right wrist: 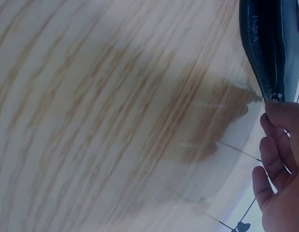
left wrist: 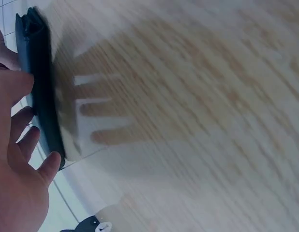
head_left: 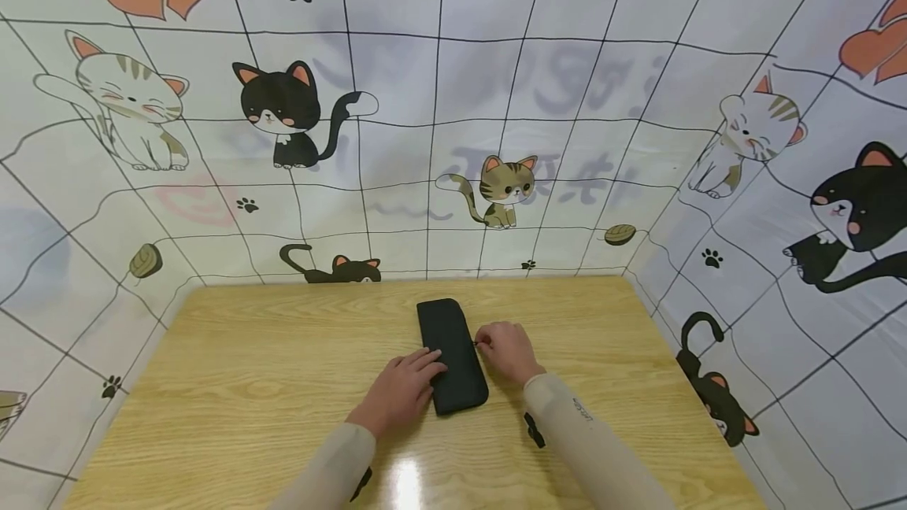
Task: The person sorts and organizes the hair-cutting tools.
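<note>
A black zippered pouch (head_left: 452, 364) lies on the wooden table, long side slanting away from me. My left hand (head_left: 402, 389) rests on its left edge, fingers laid over the top; the left wrist view shows the left fingertips (left wrist: 52, 162) against the pouch's side (left wrist: 40, 87). At the right edge my right hand (head_left: 507, 349) pinches the zipper pull between thumb and finger. In the right wrist view the zipper (right wrist: 274, 58) is parted above the right hand (right wrist: 285, 150), showing a dark opening. What lies inside the pouch cannot be seen.
The wooden table (head_left: 269, 384) reaches back to a white cloth wall (head_left: 397, 211) printed with cats and grid lines. More of this cloth stands along the left and right sides. Dark straps (head_left: 534, 430) show at the wrists.
</note>
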`<state>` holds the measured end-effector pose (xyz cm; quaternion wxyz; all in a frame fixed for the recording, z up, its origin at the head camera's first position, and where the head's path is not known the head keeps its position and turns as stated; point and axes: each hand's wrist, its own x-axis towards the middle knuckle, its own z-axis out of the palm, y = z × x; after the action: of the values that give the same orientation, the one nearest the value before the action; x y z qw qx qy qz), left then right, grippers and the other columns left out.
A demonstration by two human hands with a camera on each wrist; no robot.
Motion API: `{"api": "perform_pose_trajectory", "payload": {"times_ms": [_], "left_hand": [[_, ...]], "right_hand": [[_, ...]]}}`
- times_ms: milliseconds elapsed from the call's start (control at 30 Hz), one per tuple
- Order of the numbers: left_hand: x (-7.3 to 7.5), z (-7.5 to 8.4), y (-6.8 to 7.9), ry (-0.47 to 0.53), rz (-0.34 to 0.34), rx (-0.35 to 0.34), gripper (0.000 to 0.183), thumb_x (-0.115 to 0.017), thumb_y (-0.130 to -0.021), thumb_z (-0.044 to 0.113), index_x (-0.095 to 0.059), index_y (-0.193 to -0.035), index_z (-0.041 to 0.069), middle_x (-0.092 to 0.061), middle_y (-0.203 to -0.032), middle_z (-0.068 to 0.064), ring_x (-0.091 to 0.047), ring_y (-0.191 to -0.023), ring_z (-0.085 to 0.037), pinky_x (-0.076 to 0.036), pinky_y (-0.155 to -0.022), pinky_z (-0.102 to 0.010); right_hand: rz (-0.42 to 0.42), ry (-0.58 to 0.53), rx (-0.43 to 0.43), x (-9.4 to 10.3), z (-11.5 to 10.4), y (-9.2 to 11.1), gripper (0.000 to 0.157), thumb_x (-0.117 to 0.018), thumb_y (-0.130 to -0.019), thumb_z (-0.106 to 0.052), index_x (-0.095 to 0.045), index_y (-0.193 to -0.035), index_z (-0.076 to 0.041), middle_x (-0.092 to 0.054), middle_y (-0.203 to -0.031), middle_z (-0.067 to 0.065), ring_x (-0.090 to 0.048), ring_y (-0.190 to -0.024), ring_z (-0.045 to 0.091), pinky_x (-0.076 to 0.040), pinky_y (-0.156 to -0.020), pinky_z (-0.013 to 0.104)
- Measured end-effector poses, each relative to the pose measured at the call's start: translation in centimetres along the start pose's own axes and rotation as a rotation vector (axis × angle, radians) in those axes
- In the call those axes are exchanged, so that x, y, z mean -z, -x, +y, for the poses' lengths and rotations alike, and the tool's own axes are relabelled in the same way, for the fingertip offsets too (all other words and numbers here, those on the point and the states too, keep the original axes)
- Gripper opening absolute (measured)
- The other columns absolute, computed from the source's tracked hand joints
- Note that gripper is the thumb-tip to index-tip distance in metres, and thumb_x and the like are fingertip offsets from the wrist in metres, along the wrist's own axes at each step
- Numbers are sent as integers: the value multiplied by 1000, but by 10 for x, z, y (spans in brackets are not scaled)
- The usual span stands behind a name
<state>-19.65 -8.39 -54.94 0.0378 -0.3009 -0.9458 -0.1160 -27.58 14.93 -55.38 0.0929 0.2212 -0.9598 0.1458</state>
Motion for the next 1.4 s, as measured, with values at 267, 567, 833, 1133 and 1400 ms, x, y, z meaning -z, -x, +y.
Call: {"api": "perform_pose_trajectory", "payload": {"times_ms": [267,567,833,1133,1400], "left_hand": [[-5,-6,-4,15,-94,35,46,-47,-95,32,-38,-140,26,-31,-149,4,-30,-137,-17,-35,-103,-45],[-2,-7,-6,-63,-85,2,49,-53,-91,30,-40,-139,28,-35,-147,3,-35,-134,-17,-36,-103,-45],[2,-6,-7,-158,-61,-24,53,-58,-89,31,-40,-138,30,-39,-144,2,-40,-131,-16,-38,-100,-44],[7,-10,-7,-146,-89,-50,53,-57,-89,35,-40,-139,31,-39,-144,3,-41,-130,-15,-39,-100,-43],[10,-12,-9,-122,-165,-64,58,-48,-88,51,-37,-140,29,-35,-146,1,-36,-133,-16,-35,-104,-42]], "right_hand": [[-39,24,-23,-3,3,-1,6,-69,-82,-21,-73,-85,-21,-69,-80,-9,-62,-72,9,-46,-75,37],[-72,51,-21,0,6,0,8,-67,-83,-25,-72,-89,-25,-69,-84,-11,-61,-75,7,-45,-76,36],[-60,77,15,3,7,3,8,-68,-83,-26,-72,-89,-25,-68,-83,-11,-60,-75,6,-45,-76,35],[-59,79,30,6,6,5,8,-68,-82,-26,-72,-89,-24,-67,-82,-10,-59,-74,8,-43,-75,35],[-60,60,28,6,7,5,8,-68,-82,-25,-72,-89,-24,-68,-83,-10,-60,-76,8,-43,-77,35]]}}
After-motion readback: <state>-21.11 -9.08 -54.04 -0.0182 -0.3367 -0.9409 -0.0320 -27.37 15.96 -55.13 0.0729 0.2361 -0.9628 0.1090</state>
